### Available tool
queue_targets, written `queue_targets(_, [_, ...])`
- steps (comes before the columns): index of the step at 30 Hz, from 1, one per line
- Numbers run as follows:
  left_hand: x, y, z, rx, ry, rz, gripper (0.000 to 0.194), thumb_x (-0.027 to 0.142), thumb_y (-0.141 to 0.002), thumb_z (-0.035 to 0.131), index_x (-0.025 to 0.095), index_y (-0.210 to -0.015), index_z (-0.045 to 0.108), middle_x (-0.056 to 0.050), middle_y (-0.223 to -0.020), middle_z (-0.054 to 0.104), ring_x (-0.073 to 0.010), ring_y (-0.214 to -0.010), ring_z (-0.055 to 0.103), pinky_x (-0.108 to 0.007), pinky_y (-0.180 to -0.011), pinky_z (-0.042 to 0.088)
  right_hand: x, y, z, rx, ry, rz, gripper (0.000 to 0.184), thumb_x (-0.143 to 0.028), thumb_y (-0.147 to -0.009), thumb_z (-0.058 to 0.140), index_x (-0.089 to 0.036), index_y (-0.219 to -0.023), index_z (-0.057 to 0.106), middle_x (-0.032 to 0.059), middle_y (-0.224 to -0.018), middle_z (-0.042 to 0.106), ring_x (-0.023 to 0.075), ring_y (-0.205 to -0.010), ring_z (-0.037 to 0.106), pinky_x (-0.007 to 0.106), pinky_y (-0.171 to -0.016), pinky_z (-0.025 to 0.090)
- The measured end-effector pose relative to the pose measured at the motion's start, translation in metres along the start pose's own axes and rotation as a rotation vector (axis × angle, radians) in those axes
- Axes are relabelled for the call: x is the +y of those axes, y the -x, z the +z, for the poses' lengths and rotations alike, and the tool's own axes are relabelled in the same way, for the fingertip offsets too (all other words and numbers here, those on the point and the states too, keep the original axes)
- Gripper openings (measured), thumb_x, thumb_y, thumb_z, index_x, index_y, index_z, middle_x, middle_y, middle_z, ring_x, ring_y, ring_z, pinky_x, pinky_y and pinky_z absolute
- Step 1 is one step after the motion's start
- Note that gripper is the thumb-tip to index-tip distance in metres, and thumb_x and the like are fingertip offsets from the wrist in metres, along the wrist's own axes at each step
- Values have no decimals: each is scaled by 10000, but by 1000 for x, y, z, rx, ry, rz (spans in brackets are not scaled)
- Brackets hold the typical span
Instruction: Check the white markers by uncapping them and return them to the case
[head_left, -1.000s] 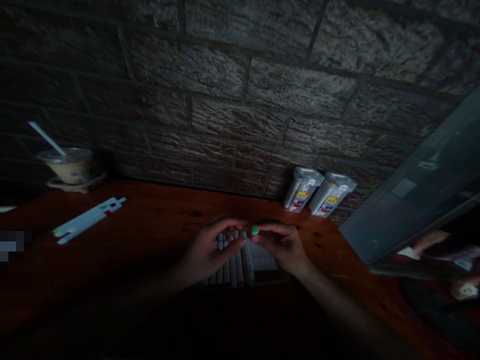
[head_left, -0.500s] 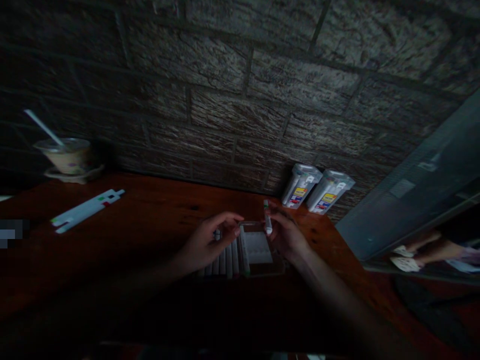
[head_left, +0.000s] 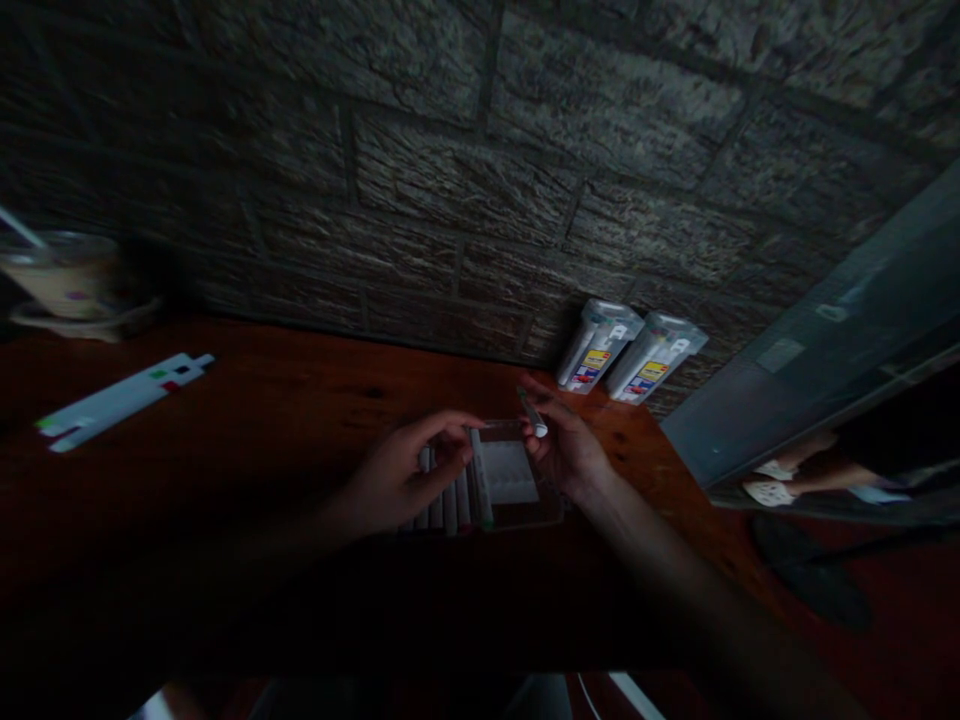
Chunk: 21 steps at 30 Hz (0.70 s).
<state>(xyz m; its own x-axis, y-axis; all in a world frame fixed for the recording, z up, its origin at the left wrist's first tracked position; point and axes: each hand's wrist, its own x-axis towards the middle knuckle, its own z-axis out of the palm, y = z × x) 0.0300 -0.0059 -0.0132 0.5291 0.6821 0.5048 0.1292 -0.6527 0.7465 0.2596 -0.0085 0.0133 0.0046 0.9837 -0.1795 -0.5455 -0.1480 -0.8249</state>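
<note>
My right hand [head_left: 566, 445] pinches a white marker [head_left: 534, 414] between thumb and fingers, tilted above the right side of a clear plastic case [head_left: 525, 517]. Inside this case one white marker with a green end [head_left: 481, 480] lies along the left side, beside a pale ridged insert [head_left: 510, 472]. My left hand [head_left: 412, 470] is curled at the case's upper left edge, thumb and index finger closed on it. Several white markers [head_left: 450, 505] lie side by side just left of the case, partly hidden under my left hand.
Two filled clear marker cases [head_left: 596, 350] stand against the brick wall. To the left lies a flat white strip with coloured squares [head_left: 124, 400]. A drink cup with a straw [head_left: 67, 275] stands in a holder behind it. Another person's shoes [head_left: 772, 490] show beyond the table at right.
The marker in my right hand has tilted, its lower end swinging toward me and right. My left hand stays at the case. The whole view has shifted slightly right and down.
</note>
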Motion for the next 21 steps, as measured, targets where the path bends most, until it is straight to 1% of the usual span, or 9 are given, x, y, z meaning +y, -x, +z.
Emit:
queue_targets(5, [3,0,-1,-15,-47,3,253,227,-990,560,213,-1235,619,-22,-958,726,-146,-873,680,-255,-760,532,-4,3,5,48,-30,11,429,-116,-771,708,-224,-1179,632,-56,-664,689,90,-469,645,137,-409,536])
queue_targets(10, [6,1,-1,-23,-83,13,257,219,-984,557,214,-1233,618,-13,-915,715,-143,-835,673,-263,-755,533,-5,5,8,47,-38,22,390,-109,-786,687,-226,-1155,641,-55,-670,688,92,-472,646,141,-411,533])
queue_targets(16, [2,1,-1,-19,-80,44,265,219,-980,559,214,-1239,617,-20,-915,721,-146,-824,677,-261,-720,533,-2,3,4,20,-3,-9,476,-128,-742,742,-230,-1188,607,-62,-706,700,87,-497,653,145,-439,539])
queue_targets(21, [7,1,0,-9,-118,56,261,198,-970,564,224,-1221,626,-8,-902,733,-137,-817,693,-252,-726,534,3,0,-1,-42,45,-82,623,-112,-693,797,-247,-1262,582,-64,-700,718,111,-509,675,193,-493,581])
